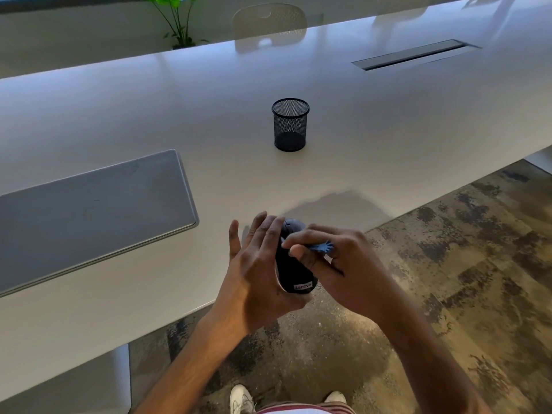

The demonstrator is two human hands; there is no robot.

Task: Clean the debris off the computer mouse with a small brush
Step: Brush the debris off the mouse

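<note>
At the left edge of the frame a closed grey laptop lies flat on the white table, well apart from the hands. In the upper left a green plant rises beyond the table's far edge. Just right of it, at the top centre, a pale chair stands behind the table. Below that, in the middle of the frame, a black mesh pen cup stands upright on the tabletop.

In the lower centre, over the table's near edge, the left hand cradles the dark computer mouse from its left side, fingers fairly straight and spread along it, the thumb hidden beneath. The mouse is lifted, its labelled end pointing toward the person. Just right, the right hand pinches a small blue brush between thumb and curled fingers, the brush lying across the mouse's top. Its tip is hidden by the fingers.

In the upper right a dark cable slot is set into the table. At the bottom, two white shoes stand on the mottled floor.
</note>
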